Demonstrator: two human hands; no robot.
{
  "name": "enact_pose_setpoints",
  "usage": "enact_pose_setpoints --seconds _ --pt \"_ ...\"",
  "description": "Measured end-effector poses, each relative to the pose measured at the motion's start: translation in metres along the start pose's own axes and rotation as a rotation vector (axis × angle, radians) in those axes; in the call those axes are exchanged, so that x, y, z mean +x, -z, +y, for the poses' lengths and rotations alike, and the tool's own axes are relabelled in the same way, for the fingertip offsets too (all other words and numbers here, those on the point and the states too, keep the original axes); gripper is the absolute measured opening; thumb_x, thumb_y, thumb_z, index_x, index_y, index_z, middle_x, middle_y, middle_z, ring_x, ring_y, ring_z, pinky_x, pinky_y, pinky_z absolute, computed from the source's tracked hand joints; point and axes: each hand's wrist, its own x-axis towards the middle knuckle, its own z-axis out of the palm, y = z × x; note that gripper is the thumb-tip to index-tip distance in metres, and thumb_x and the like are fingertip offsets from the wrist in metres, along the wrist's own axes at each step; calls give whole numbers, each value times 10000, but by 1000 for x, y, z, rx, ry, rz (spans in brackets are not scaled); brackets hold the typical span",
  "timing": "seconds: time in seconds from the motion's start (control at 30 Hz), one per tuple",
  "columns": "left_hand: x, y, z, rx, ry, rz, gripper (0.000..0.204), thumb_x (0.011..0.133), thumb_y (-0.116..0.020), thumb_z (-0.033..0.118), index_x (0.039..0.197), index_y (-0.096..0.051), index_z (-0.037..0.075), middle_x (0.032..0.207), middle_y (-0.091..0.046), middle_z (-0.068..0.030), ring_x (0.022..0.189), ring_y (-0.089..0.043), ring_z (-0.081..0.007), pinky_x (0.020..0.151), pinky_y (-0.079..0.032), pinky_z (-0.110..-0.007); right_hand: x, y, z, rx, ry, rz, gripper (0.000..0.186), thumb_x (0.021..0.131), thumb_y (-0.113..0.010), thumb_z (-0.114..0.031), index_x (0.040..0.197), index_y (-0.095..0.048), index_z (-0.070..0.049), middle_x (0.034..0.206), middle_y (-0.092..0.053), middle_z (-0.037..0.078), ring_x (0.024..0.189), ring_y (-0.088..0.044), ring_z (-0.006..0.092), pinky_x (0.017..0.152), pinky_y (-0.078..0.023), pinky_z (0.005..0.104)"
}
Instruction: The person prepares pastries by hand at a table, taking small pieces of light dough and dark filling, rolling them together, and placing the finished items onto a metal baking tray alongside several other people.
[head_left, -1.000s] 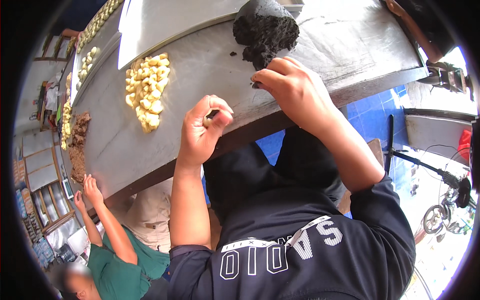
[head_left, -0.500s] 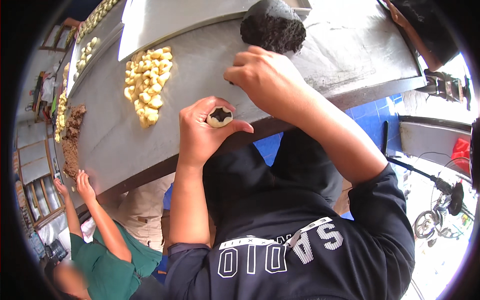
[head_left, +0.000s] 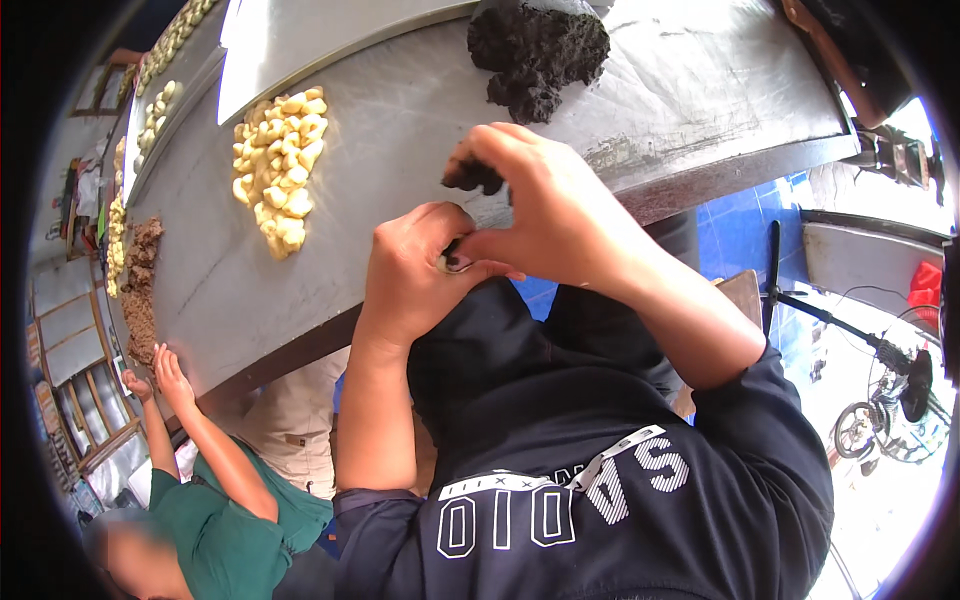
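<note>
My left hand (head_left: 415, 275) cups a small pale dough piece with dark filling (head_left: 455, 262) in its curled fingers. My right hand (head_left: 545, 210) presses down on that piece with thumb and forefinger and keeps a small lump of dark filling (head_left: 478, 176) tucked in its other fingers. Both hands hover over the near edge of the metal table (head_left: 420, 110). A big mound of dark filling (head_left: 538, 45) lies on the table just beyond my right hand. A pile of small yellow dough pieces (head_left: 280, 160) lies to the left of my hands.
A co-worker in a green top has both hands (head_left: 160, 375) on the table's left end, by a brown filling heap (head_left: 140, 290). More yellow pieces (head_left: 160, 90) lie along the far left. A stand fan (head_left: 885, 400) and blue floor are at the right.
My right hand left the dark mound with a bit of filling and came down onto the dough piece in my left hand. The left hand has curled round the piece.
</note>
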Motion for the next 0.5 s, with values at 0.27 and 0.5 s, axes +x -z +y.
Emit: enact_pose_setpoints --seconds 0.27,0.5 --pt "6 5 -12 -206 -26 -43 482 845 -1017 298 830 -611 39 758 -602 -88 688 -592 -256 650 -487 -378 34 46 26 -498 244 18 312 825 -844 -119 1121 -789 -34 1120 -732 129 1131 -735 340 952 -627 429" --pt "6 13 -9 -506 51 66 453 999 -917 287 819 -583 40 863 -580 -26 823 -540 -144 730 -444 -318 32 50 40 -753 274 -87 135 840 -766 -92 970 -768 -57 1024 -694 96 1057 -717 281 890 -653 407"
